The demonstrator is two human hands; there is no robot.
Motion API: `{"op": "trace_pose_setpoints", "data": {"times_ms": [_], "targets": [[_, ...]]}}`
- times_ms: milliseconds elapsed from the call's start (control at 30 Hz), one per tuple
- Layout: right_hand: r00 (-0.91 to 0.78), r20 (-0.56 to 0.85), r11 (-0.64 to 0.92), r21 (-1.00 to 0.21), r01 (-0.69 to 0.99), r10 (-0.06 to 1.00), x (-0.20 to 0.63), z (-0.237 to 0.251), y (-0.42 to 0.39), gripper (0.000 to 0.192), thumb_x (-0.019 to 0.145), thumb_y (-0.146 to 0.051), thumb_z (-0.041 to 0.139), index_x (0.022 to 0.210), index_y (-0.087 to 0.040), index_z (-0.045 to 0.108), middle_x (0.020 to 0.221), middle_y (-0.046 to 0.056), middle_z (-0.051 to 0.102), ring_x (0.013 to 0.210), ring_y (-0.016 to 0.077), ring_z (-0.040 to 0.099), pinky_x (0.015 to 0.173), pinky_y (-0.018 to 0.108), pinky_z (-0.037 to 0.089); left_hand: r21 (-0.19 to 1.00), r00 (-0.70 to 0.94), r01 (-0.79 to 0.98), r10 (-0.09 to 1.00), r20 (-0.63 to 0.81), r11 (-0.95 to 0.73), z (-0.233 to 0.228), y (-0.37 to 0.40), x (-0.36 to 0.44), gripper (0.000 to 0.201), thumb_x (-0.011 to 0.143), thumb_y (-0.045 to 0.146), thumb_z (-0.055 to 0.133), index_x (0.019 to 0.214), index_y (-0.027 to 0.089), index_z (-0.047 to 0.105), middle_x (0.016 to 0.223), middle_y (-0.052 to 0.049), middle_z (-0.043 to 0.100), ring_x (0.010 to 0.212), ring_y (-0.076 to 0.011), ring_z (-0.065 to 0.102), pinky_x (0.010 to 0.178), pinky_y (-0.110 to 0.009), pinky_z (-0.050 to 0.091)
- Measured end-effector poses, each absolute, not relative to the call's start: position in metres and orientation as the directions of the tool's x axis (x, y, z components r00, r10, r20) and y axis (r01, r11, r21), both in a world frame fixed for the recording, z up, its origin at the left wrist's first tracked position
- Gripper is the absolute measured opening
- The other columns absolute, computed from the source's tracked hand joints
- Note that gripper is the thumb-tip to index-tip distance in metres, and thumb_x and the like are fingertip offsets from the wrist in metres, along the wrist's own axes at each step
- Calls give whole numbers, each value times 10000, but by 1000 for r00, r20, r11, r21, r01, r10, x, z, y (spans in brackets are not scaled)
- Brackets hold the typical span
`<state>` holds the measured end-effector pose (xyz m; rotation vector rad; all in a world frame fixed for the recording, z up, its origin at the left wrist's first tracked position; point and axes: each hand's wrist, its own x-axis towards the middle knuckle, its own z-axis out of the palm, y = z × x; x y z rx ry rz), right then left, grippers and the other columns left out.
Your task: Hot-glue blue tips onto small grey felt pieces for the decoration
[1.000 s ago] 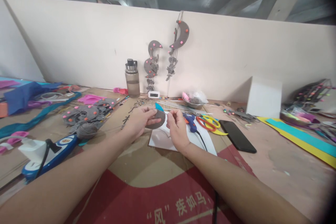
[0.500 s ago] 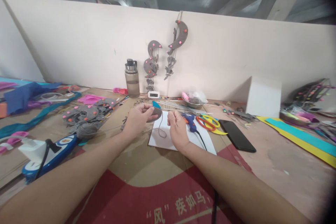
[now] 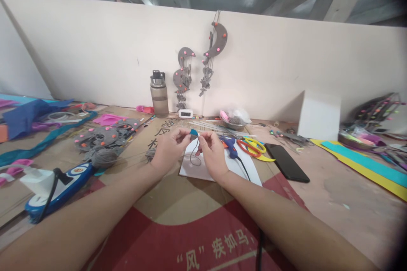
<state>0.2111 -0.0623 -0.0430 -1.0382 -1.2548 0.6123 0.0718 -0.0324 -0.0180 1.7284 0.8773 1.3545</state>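
Observation:
A small teal felt piece is held up between my two hands, over a white sheet. My left hand pinches its left side between thumb and fingers. My right hand is closed at its right edge, thumb and forefinger together; the fingertips partly hide what lies between them. From the felt a thin grey yarn hangs in a loop above the sheet. Just right of my right hand lies a blue glue gun with a black cord. Scissors with orange and yellow handles lie beyond it.
A black phone lies at right, near yellow and teal strips. Left are a power strip, a grey yarn ball and grey felt moons. A water bottle and small clock stand by the wall.
My right hand has moved left to the felt piece, and its fist has become a pinch. My left hand has turned the piece, so its grey-brown face no longer shows.

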Motion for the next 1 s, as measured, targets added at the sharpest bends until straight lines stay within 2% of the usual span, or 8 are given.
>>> {"op": "trace_pose_setpoints", "data": {"times_ms": [167, 267, 367, 467, 567, 700, 867, 1000], "targets": [[248, 455, 419, -889, 185, 856, 211, -41, -63, 181, 860, -377, 530, 841, -198, 506, 715, -34, 526, 542, 99, 540, 513, 243, 485, 779, 231, 228, 809, 540, -585, -28, -28, 69, 165, 803, 302, 616, 919, 203, 679, 845, -22, 729, 781, -165, 678, 779, -281, 525], [263, 439, 398, -896, 196, 859, 210, -39, -64, 158, 854, -353, 519, 837, -197, 501, 707, -37, 534, 525, 100, 553, 510, 245, 476, 782, 235, 232, 814, 532, -578, -26, -30, 70, 181, 809, 321, 602, 920, 198, 675, 853, -33, 734, 780, -172, 685, 761, -292, 536], [266, 438, 393, -896, 208, 859, 209, -39, -64, 140, 856, -337, 501, 838, -199, 492, 692, -43, 538, 512, 101, 561, 516, 247, 467, 859, 247, 120, 853, 460, -498, -21, -35, 72, 169, 799, 319, 609, 882, 181, 662, 839, -38, 732, 786, -175, 694, 758, -295, 552], [259, 446, 401, -892, 210, 856, 210, -41, -63, 134, 865, -333, 487, 837, -203, 478, 675, -54, 527, 504, 101, 559, 529, 252, 467, 942, 265, -58, 905, 333, -330, -18, -36, 75, 172, 782, 324, 636, 846, 164, 639, 822, -36, 721, 783, -172, 701, 782, -318, 569], [276, 422, 387, -906, 174, 864, 211, -44, -61, 153, 878, -357, 470, 840, -209, 460, 662, -64, 507, 490, 101, 554, 515, 254, 457, 955, 251, -220, 934, 254, -201, -20, -30, 76, 182, 760, 325, 672, 826, 161, 628, 806, -26, 708, 783, -157, 692, 809, -335, 577], [289, 392, 372, -920, 125, 873, 210, -45, -61, 200, 905, -406, 436, 844, -215, 447, 619, -75, 494, 480, 103, 548, 515, 254, 441, 921, 185, -349, 950, 250, -174, -23, -18, 74, 190, 726, 314, 714, 785, 153, 634, 802, -13, 679, 776, -127, 661, 818, -319, 580], [253, 395, 393, -918, 58, 883, 211, -44, -61, 226, 907, -418, 450, 813, -212, 447, 611, -72, 513, 484, 93, 542, 534, 250, 427, 899, 96, -391, 963, 252, -196, -18, -9, 69, 225, 692, 315, 742, 764, 131, 633, 800, -20, 656, 763, -120, 640, 810, -321, 580], [201, 344, 373, -919, -129, 917, 213, -49, -55, 208, 860, -405, 509, 803, -207, 485, 625, -61, 528, 504, 100, 547, 538, 259, 442, 891, 20, -397, 969, 248, -220, -16, -3, 64, 209, 684, 289, 739, 759, 126, 632, 776, -10, 634, 738, -110, 629, 811, -330, 579]]}}
